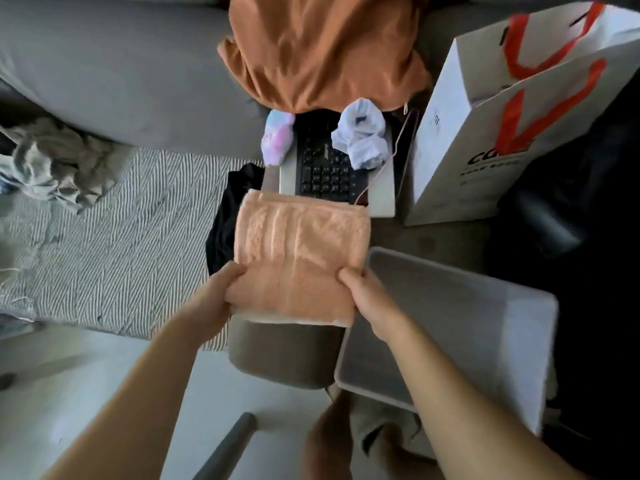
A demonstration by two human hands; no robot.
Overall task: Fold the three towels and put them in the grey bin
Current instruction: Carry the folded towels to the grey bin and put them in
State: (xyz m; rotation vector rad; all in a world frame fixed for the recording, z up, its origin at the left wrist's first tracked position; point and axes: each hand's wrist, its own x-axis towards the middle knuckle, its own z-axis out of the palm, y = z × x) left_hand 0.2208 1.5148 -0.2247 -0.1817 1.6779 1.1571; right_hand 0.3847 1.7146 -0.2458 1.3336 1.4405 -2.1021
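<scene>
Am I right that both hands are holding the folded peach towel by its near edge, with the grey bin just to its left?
Not quite: the head view shows the bin to the right of the towel, not the left. The rest holds: the left hand and right hand grip the folded peach towel at its near edge.

One peach towel [298, 258], one grey bin [450, 327], one keyboard [325, 171], one paper bag [485, 133], two hands.

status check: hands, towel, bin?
Left hand and right hand both grip the folded peach towel, held up. Grey bin just right of it, no towel visible inside. Nothing between towel and bin.
</scene>
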